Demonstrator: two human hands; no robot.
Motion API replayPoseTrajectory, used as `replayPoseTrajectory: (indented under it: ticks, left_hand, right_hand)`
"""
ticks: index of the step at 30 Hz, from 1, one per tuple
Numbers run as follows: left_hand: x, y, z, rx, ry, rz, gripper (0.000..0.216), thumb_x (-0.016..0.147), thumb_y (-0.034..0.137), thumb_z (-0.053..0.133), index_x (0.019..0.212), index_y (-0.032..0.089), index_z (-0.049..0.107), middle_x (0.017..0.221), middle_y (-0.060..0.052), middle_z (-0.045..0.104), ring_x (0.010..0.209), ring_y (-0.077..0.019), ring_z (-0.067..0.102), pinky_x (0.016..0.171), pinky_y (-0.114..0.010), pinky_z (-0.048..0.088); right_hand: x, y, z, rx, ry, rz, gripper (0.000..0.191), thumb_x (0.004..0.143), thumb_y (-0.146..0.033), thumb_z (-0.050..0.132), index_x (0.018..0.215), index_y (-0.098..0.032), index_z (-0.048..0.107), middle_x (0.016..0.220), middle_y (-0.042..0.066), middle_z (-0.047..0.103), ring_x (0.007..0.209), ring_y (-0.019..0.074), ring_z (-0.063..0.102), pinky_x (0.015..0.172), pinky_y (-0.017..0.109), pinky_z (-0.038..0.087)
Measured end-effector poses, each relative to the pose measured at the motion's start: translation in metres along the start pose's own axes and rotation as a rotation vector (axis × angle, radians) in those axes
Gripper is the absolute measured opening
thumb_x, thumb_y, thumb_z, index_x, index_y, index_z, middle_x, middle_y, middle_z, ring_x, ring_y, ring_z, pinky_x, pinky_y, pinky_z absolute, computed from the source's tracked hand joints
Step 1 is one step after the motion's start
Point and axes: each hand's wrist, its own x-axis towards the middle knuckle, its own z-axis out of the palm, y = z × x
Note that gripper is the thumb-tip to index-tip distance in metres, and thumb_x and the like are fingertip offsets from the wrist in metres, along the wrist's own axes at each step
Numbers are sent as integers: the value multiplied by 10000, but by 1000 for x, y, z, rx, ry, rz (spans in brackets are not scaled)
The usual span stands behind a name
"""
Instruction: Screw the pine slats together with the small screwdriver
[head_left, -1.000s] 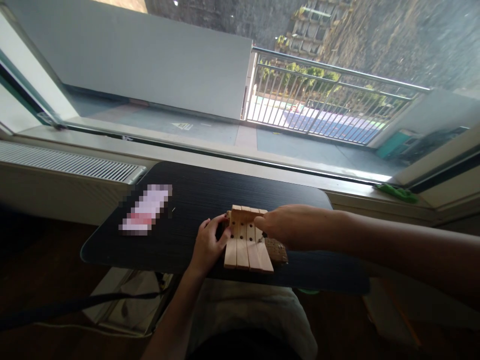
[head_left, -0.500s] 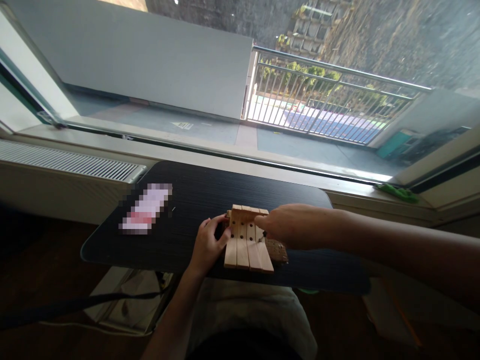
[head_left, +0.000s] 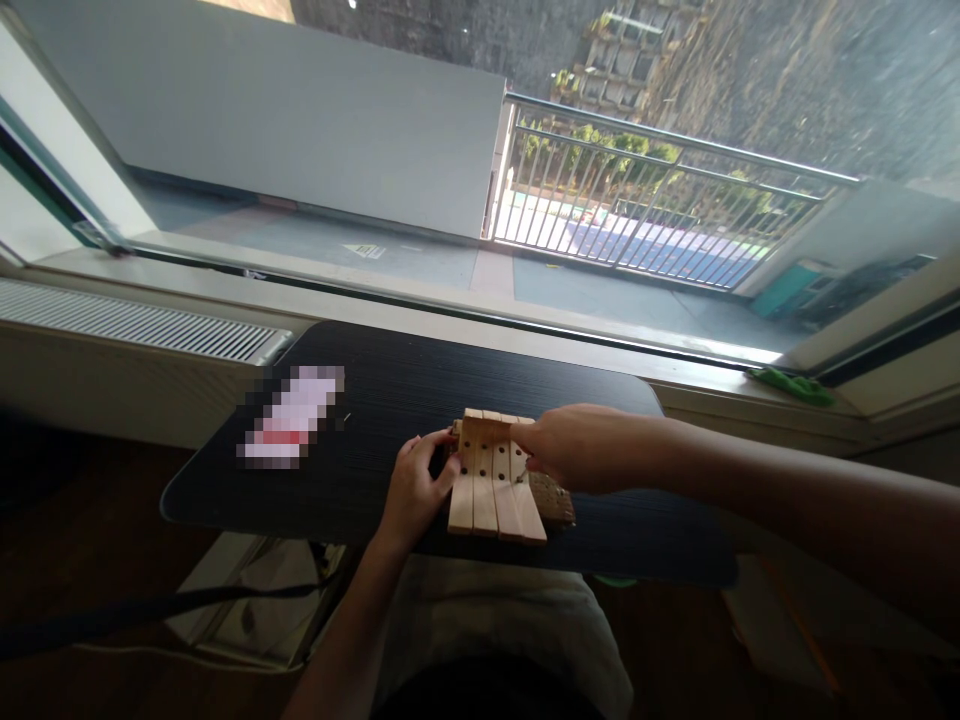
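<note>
A small assembly of several light wooden slats [head_left: 491,485], drilled with dark holes, lies near the front edge of a black tabletop [head_left: 390,400]. My left hand [head_left: 416,490] presses against the slats' left side, fingers curled on the edge. My right hand [head_left: 577,448] reaches in from the right, its fingertips pinched over the slats' right side on something too small to make out. A brown speckled piece [head_left: 553,498] shows under the slats at the right.
A blurred pink-and-white packet [head_left: 291,416] lies on the table's left part. Behind the table run a radiator grille [head_left: 135,325] and a window sill with a green object [head_left: 795,385]. My lap lies below the table's front edge.
My right hand has shifted slightly up and away over the slats. My left hand and the slats stay where they were.
</note>
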Motion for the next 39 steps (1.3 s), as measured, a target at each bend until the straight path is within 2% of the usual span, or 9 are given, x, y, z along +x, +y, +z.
replayPoseTrajectory:
  ticks: [4,12,19,22,24,28,31,34,39]
  left_hand:
    - [0,1,-1,3,0,8,293,835,351,526,1032,188,668,1074,-93,730,1041,-275,647,1033,-501,432]
    - [-1,1,0,14,8,7,281,838,345,527,1026,191,669,1075,-94,728,1047,-276,645,1025,-496,443]
    - [-1,-1,1,23,9,19,282,848,345,516,1027,187,666,1074,-96,727,1046,-275,647,1034,-499,435]
    - [-1,-1,1,25,8,21,277,847,345,520,1033,197,663,1066,-86,729,1038,-271,652,1038,-490,435]
    - [-1,0,0,23,8,24,274,850,341,517,1034,198,661,1065,-84,730,1034,-268,656,1043,-486,432]
    - [-2,0,0,19,8,29,267,857,335,514,1039,201,656,1075,-79,728,1041,-262,655,1047,-479,430]
    - [-2,0,0,17,14,29,266,861,330,510,1044,202,656,1081,-80,726,1041,-261,653,1045,-477,432]
    - [-2,-1,0,17,18,28,265,864,332,505,1034,198,659,1073,-83,729,1034,-263,655,1046,-484,429]
    - [-2,-1,1,18,16,27,271,865,336,504,1038,195,657,1080,-89,726,1046,-269,654,1038,-489,436]
  right_hand:
    - [1,0,-1,31,-15,28,273,928,-276,485,1142,-162,611,888,117,711,735,228,657,525,286,353]
    - [7,6,-2,117,-72,37,306,963,-335,400,1058,-161,633,847,100,690,650,177,600,510,274,346]
    - [10,-2,2,151,-20,107,341,971,-351,382,1074,-150,639,993,149,711,817,242,669,566,301,409]
    - [8,-7,2,69,29,112,347,974,-340,375,1106,-133,620,962,171,718,852,276,684,590,324,429]
    - [5,-8,2,-12,71,119,344,940,-348,436,1140,-116,592,909,171,720,832,295,690,576,332,430]
    - [-2,-4,5,-34,102,44,380,804,-298,579,1143,-127,567,879,131,719,771,271,687,534,302,397]
    - [-8,1,8,-51,93,-27,310,815,-174,560,1124,-158,574,903,109,722,752,239,680,519,296,368]
    - [-10,4,10,-173,107,-141,227,846,-86,539,1033,-192,610,870,81,717,705,211,666,515,299,355]
    - [-9,4,10,-376,109,-305,236,879,-8,480,923,-166,649,888,78,695,741,202,670,517,289,338]
